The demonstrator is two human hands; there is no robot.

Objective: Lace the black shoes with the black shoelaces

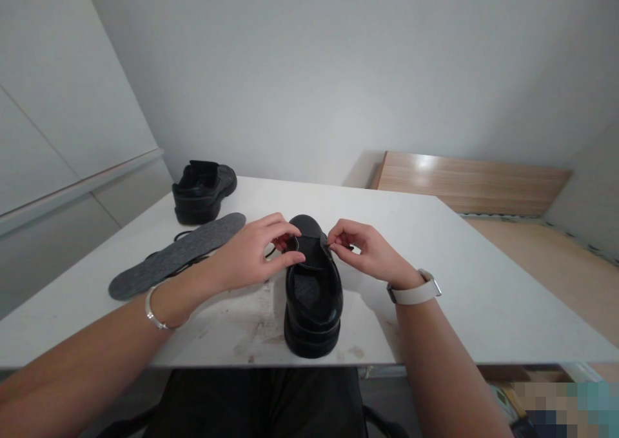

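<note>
Black shoe [312, 342] placed on white table [435, 302], toe pointed to 12 o'clock. Left hand [256, 251] at shoe's 10 o'clock, thumb and fingers parted; whether anything is gripped cannot be told. At 2 o'clock, lace [351, 248] pinched by right hand [367, 252] beside tongue [308, 252]. Grey insole [181, 256] laid between 9 and 10 o'clock; second shoe [198, 207] set beyond it, at 10.

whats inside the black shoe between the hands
A grey footbed shows inside the black shoe; what lies farther forward is covered by the tongue and toe cap.
</note>
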